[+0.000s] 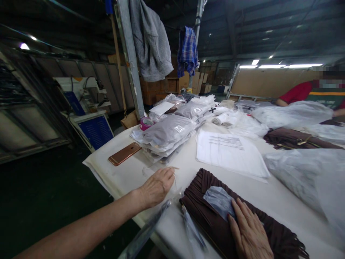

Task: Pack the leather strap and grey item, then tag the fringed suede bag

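Observation:
A dark brown pleated bag (215,212) lies on the white table (126,176) in front of me. My right hand (249,233) rests flat on it, fingers stretched out, beside a small grey plastic packet (219,202) lying on the bag. My left hand (159,185) reaches out to the left of the bag, its fingers curled and pinched on a thin stick-like thing at the table surface, too small to name. Clear plastic wrap (151,226) hangs off the table edge below that hand.
A rose-gold phone (124,153) lies near the table's left corner. Stacked bagged grey garments (168,135), printed papers (229,149), pink tape (146,123), another brown bag (293,138) and plastic bags (309,172) fill the table. A person in red (309,91) works at far right.

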Tool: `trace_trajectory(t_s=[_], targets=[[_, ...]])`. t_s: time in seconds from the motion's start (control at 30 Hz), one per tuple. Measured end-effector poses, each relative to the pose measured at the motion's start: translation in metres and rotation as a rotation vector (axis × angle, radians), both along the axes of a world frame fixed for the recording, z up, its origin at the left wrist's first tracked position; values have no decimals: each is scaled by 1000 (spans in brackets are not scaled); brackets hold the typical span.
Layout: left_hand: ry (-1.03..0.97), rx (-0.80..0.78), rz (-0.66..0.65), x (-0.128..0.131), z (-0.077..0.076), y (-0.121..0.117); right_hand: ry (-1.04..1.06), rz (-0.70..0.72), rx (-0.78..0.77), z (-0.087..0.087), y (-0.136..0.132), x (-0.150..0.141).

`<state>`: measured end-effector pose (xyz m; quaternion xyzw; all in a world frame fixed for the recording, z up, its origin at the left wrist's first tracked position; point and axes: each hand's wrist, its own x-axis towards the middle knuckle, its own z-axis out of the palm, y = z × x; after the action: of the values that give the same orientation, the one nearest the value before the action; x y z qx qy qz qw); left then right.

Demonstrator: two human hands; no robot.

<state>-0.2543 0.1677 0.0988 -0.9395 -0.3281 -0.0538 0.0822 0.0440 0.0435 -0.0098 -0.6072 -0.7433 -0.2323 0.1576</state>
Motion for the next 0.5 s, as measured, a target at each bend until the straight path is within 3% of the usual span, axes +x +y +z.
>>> trace_trajectory(t_s=[0.1, 0.27, 0.4, 0.5], targets=[[-87, 125, -222, 22, -8, -7, 20, -13, 29, 0, 1, -6], [-139, 91, -586, 52, -18, -12, 63, -52, 96, 5, 2, -16], [-65, 27, -758, 56, -12, 0, 55, -82, 86, 11, 2, -19], [-64, -128, -778, 55, -3, 9, 65, -89, 91, 13, 2, -21]])
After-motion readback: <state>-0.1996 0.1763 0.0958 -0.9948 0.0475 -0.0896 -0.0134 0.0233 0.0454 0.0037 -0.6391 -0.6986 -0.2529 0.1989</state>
